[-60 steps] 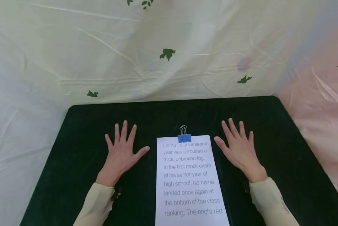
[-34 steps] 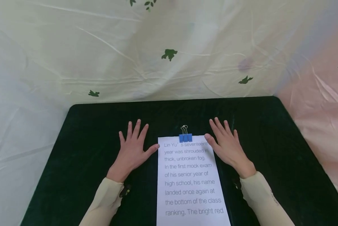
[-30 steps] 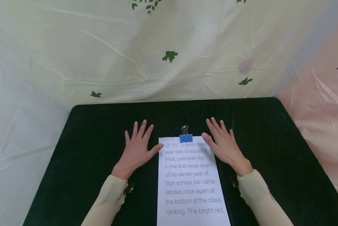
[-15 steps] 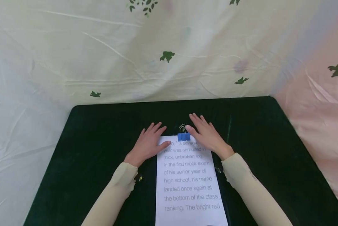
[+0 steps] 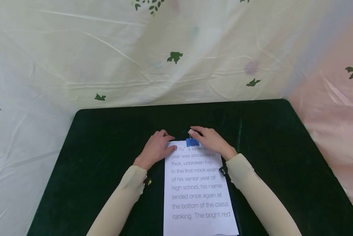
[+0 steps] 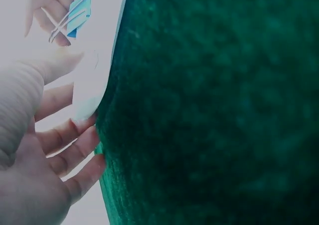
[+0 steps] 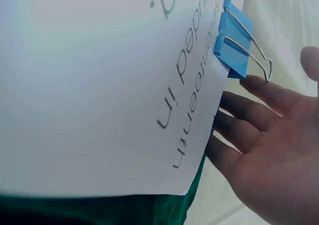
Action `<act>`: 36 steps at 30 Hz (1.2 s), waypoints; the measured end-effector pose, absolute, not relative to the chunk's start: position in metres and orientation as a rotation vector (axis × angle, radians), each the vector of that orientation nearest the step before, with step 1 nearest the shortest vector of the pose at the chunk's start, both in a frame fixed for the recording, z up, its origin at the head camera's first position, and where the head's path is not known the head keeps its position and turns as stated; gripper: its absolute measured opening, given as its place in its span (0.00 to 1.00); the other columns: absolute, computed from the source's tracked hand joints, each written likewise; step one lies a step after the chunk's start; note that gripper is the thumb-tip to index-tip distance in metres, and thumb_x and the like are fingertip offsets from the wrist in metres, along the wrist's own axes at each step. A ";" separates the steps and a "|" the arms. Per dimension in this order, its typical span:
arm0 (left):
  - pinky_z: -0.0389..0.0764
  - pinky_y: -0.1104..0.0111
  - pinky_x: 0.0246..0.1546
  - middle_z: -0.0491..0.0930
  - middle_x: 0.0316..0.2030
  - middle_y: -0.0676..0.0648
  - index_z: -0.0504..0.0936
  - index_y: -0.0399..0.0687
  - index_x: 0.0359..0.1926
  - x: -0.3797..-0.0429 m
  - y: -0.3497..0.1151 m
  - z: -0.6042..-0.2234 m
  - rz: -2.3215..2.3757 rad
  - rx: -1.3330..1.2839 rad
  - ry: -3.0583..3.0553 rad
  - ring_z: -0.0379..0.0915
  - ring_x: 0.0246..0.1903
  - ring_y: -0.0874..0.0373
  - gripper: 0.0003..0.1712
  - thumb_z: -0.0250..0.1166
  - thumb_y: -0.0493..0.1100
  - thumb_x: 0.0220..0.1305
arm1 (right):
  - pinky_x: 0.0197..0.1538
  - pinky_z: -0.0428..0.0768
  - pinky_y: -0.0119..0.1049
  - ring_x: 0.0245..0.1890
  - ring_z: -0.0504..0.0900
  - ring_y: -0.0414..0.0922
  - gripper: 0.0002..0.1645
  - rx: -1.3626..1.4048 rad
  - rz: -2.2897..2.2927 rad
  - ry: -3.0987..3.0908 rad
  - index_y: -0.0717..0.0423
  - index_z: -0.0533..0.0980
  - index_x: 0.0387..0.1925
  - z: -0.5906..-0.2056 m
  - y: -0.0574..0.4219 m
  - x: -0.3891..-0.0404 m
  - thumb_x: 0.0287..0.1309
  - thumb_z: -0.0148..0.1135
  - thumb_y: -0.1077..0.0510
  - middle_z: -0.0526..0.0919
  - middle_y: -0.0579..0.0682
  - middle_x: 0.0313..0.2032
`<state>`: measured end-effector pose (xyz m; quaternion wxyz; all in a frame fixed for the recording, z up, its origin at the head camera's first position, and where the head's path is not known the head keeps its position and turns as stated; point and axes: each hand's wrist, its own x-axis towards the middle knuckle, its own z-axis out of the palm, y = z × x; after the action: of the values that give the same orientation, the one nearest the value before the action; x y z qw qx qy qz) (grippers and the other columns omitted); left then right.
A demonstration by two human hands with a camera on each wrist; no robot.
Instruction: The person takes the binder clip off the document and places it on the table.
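Printed paper lies on the dark green table, with a blue binder clip on its far edge. My left hand is at the far left corner, thumb over the top face and fingers bent behind the edge. In the left wrist view, the paper's corner sits between that thumb and the fingers. My right hand reaches around the clip's wire handles. The right wrist view has its fingers behind the clip and paper edge, while the thumb stays apart from the handles.
A dark green cloth covers the table, whose far corners are rounded. Behind it hangs a pale curtain with green leaf and bird shapes, turning pink at the right. A dark wrist camera sits at the left cuff.
Both hands have moved inward from beside the paper, the left to its far corner, the right to the clip. Their spread fingers have bent. The paper has stayed about where it was.
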<state>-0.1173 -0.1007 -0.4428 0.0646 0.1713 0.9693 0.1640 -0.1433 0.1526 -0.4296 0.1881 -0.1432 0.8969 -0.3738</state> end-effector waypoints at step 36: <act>0.78 0.60 0.44 0.82 0.40 0.50 0.86 0.54 0.43 -0.127 -0.106 -0.450 1.095 0.263 2.636 0.76 0.39 0.54 0.03 0.68 0.44 0.72 | 0.63 0.75 0.50 0.53 0.79 0.51 0.39 -0.410 -1.261 2.334 0.56 0.71 0.71 -0.425 0.163 -0.173 0.66 0.68 0.40 0.82 0.52 0.57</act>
<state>-0.1272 -0.1057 -0.4496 0.1373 0.0909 0.9108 0.3785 -0.1727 0.1631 -0.4250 0.2265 -0.1488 0.8469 -0.4575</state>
